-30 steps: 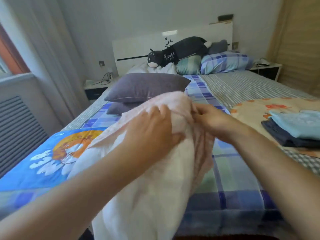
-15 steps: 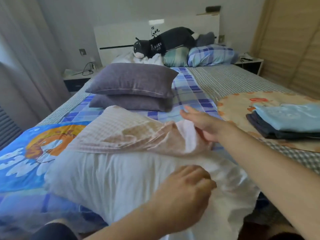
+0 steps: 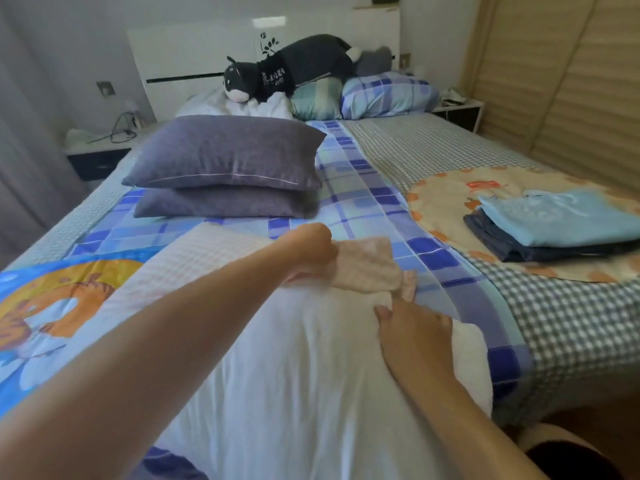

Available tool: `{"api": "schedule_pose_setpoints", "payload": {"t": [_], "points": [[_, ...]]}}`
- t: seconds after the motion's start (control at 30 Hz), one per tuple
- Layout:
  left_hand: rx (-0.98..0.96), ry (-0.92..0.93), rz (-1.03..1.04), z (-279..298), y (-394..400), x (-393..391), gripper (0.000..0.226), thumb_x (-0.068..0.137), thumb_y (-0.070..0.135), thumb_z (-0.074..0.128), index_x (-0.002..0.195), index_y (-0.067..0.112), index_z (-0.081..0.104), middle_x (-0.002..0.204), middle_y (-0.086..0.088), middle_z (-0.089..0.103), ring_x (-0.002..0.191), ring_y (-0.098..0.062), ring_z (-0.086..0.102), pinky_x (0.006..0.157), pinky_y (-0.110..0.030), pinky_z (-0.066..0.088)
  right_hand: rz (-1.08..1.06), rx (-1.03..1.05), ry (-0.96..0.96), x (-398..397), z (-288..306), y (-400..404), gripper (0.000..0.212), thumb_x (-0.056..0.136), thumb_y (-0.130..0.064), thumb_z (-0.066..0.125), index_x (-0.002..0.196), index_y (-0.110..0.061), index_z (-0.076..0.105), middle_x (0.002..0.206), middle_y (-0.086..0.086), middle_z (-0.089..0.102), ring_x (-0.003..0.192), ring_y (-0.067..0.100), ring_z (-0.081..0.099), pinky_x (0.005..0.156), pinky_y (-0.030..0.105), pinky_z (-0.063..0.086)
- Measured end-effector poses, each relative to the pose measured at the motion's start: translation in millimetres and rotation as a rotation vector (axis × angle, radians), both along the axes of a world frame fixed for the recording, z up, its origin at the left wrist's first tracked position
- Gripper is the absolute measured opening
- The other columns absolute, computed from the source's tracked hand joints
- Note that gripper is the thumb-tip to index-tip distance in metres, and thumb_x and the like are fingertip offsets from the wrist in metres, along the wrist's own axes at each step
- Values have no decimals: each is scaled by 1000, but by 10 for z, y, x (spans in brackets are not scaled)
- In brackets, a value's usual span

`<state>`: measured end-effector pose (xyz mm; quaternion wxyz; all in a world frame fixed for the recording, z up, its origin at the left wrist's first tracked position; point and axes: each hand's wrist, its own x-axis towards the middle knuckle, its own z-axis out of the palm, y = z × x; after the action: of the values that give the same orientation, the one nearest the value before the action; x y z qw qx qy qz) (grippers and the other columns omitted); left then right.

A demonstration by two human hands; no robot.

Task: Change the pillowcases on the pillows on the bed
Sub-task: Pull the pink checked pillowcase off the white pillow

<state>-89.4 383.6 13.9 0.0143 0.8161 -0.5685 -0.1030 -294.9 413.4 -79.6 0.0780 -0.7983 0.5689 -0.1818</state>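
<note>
Bedroom with pale walls, grey curtain [image 3: 24, 140] at left, slatted beige wardrobe doors [image 3: 568, 77] at right. Wide bed [image 3: 433, 147] under blue plaid and grey gingham covers, white headboard [image 3: 194, 53] at the far end, a nightstand [image 3: 100, 157] at each far corner. Across the near end, bare white pillow [image 3: 294, 382], large and rumpled, lying flat on the plaid sheet. Beyond it, two purple pillows [image 3: 225, 157] stacked one on the other. Against the headboard, black plush cat [image 3: 294, 69] sprawled over a striped pillow and blue plaid pillow [image 3: 388, 95]. To the right, round cartoon blanket [image 3: 446, 192] carrying folded pillowcases [image 3: 557, 226], light blue over dark blue. Pink checked pillowcase [image 3: 363, 265] pulled off most of the white pillow, bunched at its far edge and spread flat toward the left. Left hand [image 3: 308, 251] fisted, grip closed round the bunched pink cloth. Right hand [image 3: 415, 330] resting on the white pillow just beside the pink cloth, fingers loosely extended, holding nothing.
</note>
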Motion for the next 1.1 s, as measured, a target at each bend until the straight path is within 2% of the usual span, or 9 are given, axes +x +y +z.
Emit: {"api": "schedule_pose_setpoints", "payload": {"t": [0.07,0.2,0.4,0.53,0.63,0.73,0.83,1.0,1.1], "points": [[-148,52,138,200,-57,264,26,91,26,42,102,15,63,118,-13,64,102,-38,59,78,-37,43,138,-329,-254,25,253,82,28,102,-31,48,79,-18,57,78,7,65,76,34,59,70,40,32],[-239,-33,427,676,186,1342,35,87,25,50,115,11,66,117,-17,66,110,-39,63,87,-43,52,82,-765,-346,-164,949,-637,26,97,-24,55,75,-11,62,71,11,62,74,35,56,70,44,39],[-58,-98,691,229,1035,2244,36,92,22,60,121,1,64,122,-22,66,111,-39,64,87,-39,53,-206,-33,271,65,1507,-1589,24,94,-18,55,114,-15,68,125,16,62,119,38,52,102,44,37],[-71,170,763,-549,1439,1849,35,102,17,49,129,-3,58,126,-23,64,116,-38,64,87,-37,54,316,-189,215,992,1362,-1244,32,96,-31,44,104,-15,71,116,12,67,112,37,56,94,39,41],[-234,236,845,-753,1639,1786,34,104,14,39,126,-2,60,124,-25,66,116,-37,64,93,-41,52,534,16,214,1483,815,-870,56,99,-55,32,128,-15,60,134,12,60,128,32,50,107,41,34],[-314,243,888,-587,1794,1908,31,100,21,50,109,-5,65,114,-32,67,110,-43,63,92,-45,50,509,-145,324,1380,320,-744,60,98,-58,22,97,-12,61,96,17,71,94,36,66,83,44,46],[-389,161,1097,-453,2149,2396,32,95,23,52,114,1,66,121,-28,66,113,-43,63,97,-50,50,490,-531,113,1041,221,-867,41,101,-35,43,67,-14,52,57,14,58,57,38,59,60,44,43],[-70,40,1284,-785,2896,3168,71,71,21,71,137,5,50,140,-24,53,129,-44,49,105,-52,46,363,-553,-55,634,235,-1075,45,99,-33,40,60,-12,44,51,17,51,50,40,55,53,42,40],[-252,127,1043,-594,2544,2676,65,91,35,67,147,10,44,148,-21,46,133,-40,45,108,-46,39,368,-482,-43,849,123,-1005,45,98,-38,35,63,-12,46,55,19,55,54,41,57,57,42,42]]}}
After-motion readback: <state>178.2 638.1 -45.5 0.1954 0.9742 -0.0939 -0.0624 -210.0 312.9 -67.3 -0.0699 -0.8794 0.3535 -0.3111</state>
